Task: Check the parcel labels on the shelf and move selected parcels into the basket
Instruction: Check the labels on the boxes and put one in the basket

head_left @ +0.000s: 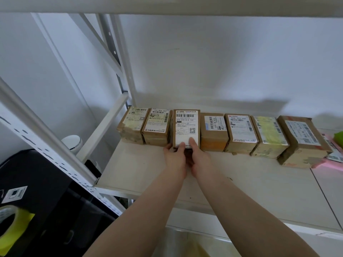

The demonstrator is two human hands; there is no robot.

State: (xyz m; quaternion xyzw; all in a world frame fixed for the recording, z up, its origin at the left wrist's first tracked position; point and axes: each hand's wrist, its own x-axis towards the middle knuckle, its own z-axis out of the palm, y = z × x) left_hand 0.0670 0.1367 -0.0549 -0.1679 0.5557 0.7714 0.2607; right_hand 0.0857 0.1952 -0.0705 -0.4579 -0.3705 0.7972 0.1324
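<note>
A row of several brown cardboard parcels with white labels stands along the back of the white shelf (148, 175). The third parcel from the left (186, 125) is tipped up so its label faces me. My left hand (175, 156) and my right hand (199, 156) both grip its lower edge, thumbs pressed on the label. To its left stand two parcels (156, 128), and to its right is an orange-fronted parcel (213, 132), followed by more parcels (241, 134). No basket can be made out in view.
White shelf uprights (118, 58) rise at the left, and another shelf board spans overhead. A black case (37, 191) with a yellow-green tape roll (13, 227) sits lower left. Pink and green items (334, 153) lie at the far right of the shelf.
</note>
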